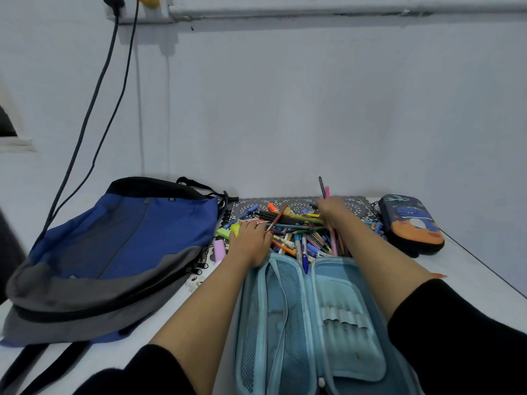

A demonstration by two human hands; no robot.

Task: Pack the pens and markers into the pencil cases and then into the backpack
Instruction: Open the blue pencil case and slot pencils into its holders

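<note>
A light blue pencil case (342, 332) lies open flat on the table in front of me, its mesh pockets and elastic loops showing. Beyond it is a heap of pens and markers (296, 226) on a dark lace mat. My left hand (251, 243) rests on the heap's left side and pinches a reddish pencil (278, 216) that slants upward. My right hand (332, 209) grips a bundle of pens (325, 192), a pink one and a dark one sticking up. A blue and grey backpack (119, 252) lies flat at the left. A dark hard pencil case (410, 223) with a cartoon print sits shut at the right.
The white wall rises just behind the mat. Two dark cables (94, 115) hang down the wall to the backpack's left side. The table's right edge (484, 266) runs diagonally past the hard case. Backpack straps (37, 366) trail off the near left corner.
</note>
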